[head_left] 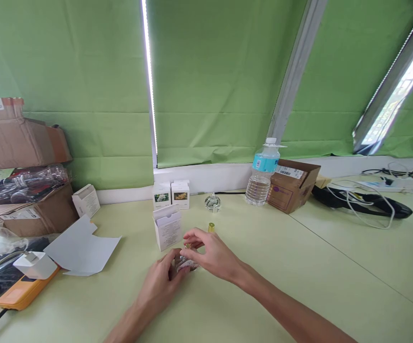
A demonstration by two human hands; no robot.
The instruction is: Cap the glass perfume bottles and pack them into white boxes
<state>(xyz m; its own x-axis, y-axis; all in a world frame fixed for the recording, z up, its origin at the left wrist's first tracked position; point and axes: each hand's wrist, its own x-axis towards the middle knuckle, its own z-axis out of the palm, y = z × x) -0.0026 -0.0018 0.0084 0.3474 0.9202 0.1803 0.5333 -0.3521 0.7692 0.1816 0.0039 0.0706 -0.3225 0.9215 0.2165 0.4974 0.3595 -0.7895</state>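
My left hand (162, 274) wraps round a small clear glass bottle (188, 263) standing on the table, thumb and fingers on its sides. My right hand (210, 250) is closed at the bottle's top, where a small gold neck part (188, 246) shows between thumb and fingers. Whether anything else is in those fingers is hidden. Just behind the right hand stands a gold cap (211, 227). Farther back is a round clear glass piece (212, 203) with a pointed top. An open white carton (168, 228) stands behind my left hand.
Two small white boxes (171, 194) with flower pictures stand by the wall. To the right are a water bottle (263, 174), a brown box (290, 186) and cables (364, 200). Cut paper (85, 247), an orange power strip (27, 288) and stacked cartons (20, 138) occupy the left.
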